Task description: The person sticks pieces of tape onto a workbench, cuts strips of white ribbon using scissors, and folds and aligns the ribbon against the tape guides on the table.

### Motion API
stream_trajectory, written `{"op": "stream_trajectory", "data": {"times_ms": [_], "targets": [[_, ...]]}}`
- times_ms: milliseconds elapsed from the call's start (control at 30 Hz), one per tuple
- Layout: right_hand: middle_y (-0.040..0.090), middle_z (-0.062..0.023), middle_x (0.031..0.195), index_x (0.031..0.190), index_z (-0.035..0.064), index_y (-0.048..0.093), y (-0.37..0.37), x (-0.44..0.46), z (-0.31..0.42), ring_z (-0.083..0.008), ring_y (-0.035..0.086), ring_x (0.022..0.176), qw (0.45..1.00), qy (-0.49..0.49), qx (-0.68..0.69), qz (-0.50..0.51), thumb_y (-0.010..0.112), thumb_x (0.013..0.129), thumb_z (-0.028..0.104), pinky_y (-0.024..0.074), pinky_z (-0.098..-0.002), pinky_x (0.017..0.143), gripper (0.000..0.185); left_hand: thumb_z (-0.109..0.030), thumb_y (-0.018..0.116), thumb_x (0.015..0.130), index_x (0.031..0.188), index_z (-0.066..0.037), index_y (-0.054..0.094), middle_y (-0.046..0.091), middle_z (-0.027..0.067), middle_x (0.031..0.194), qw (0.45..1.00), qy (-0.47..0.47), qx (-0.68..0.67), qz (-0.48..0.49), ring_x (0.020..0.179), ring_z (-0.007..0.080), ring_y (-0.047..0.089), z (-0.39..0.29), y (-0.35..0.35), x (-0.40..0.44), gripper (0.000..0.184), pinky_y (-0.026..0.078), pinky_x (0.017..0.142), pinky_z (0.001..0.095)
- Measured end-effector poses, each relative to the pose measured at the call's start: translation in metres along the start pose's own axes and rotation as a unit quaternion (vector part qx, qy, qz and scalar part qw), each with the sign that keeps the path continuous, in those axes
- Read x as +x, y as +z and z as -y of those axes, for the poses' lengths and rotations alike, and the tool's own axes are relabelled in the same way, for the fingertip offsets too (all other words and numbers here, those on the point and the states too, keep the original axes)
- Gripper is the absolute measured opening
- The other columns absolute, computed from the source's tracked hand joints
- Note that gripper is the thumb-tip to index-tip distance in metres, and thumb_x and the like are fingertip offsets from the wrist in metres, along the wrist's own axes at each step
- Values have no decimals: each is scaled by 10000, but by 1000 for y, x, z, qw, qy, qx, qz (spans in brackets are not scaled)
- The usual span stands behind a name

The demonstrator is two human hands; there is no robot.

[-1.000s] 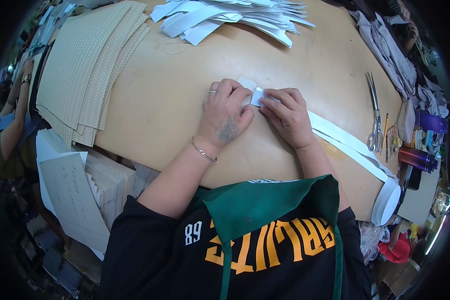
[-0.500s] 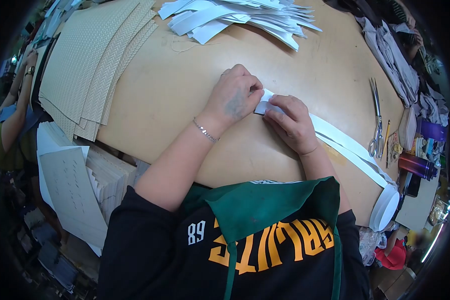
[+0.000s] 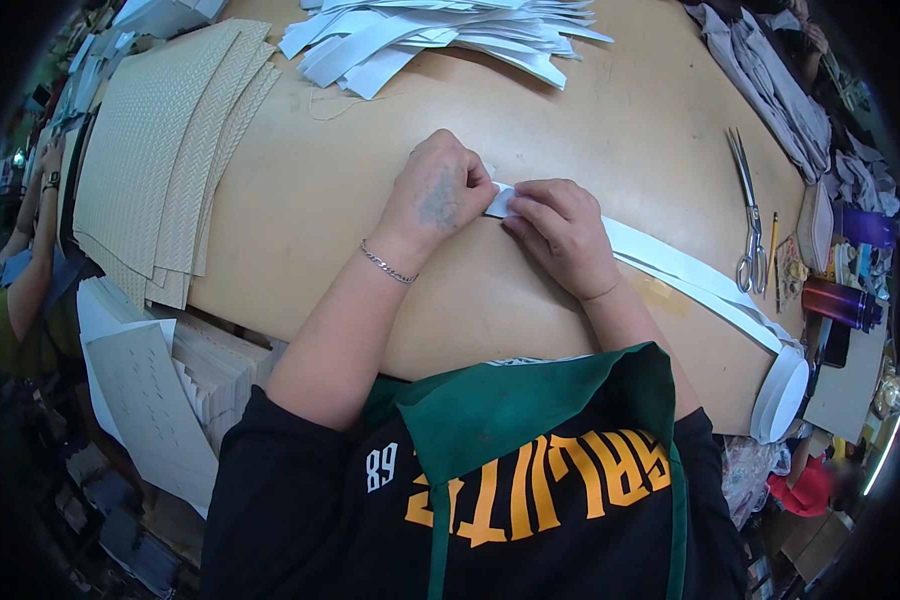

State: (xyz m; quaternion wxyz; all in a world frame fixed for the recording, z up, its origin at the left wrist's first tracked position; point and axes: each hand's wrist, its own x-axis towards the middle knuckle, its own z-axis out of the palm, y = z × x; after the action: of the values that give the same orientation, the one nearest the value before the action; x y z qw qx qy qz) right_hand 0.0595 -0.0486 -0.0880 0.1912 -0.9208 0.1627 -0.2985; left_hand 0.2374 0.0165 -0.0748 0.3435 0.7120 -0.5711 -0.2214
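Note:
My left hand is closed, its thumb and fingers pinching the far end of a white strip above the wooden table. Close beside it on the right, my right hand pinches the same strip between thumb and fingertips. A short length of strip shows between the two hands, with a dark edge at its lower corner. From behind my right hand the strip trails across the table to a white roll at the right edge. The fingertips partly hide the held end.
A heap of white cut pieces lies at the table's far side. Woven-textured cream sheets are stacked at the left. Scissors and a pencil lie at the right, near a tumbler. Another person's arm shows far left.
Both hands have shifted slightly left in view, still pinching the strip. The camera view has also moved a little. The right fingers sit closer together on the strip.

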Motion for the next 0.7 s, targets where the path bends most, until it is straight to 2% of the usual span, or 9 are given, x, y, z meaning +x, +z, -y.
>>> {"op": "stream_trajectory", "data": {"times_ms": [100,200,300,600,700], "targets": [[597,-30,967,893,88,619,2,3,7,-222,561,881,1000,19,-16,4,702,688,110,442,-358,759,223,-90,700,679,759,2,641,542,118,853,999,-7,-30,-27,745,230,572,2,-1,-2,135,478,667,311],[597,-28,978,900,81,621,2,3,10,-218,556,890,999,25,-34,6,702,689,109,444,-356,756,227,-70,684,711,830,2,650,524,109,928,990,13,-137,-26,768,215,574,14,-1,-6,143,485,686,295],[598,-26,985,905,75,622,2,3,12,-216,555,894,998,23,-55,1,705,685,112,447,-354,752,237,-33,687,715,842,-1,662,513,104,967,992,84,-89,-18,810,199,576,12,-7,-19,133,492,703,283],[582,-15,996,951,80,623,5,5,14,-208,549,888,994,10,-111,1,697,692,125,449,-356,736,273,-26,741,663,795,-27,671,516,90,945,989,129,-37,-61,828,201,552,13,2,-24,149,479,719,293],[571,-7,990,968,91,623,4,6,15,-206,539,891,993,18,-114,13,694,696,133,442,-353,743,284,-57,734,637,715,-44,656,539,78,894,987,131,-48,-81,829,235,522,12,4,-26,111,458,750,335]]}}
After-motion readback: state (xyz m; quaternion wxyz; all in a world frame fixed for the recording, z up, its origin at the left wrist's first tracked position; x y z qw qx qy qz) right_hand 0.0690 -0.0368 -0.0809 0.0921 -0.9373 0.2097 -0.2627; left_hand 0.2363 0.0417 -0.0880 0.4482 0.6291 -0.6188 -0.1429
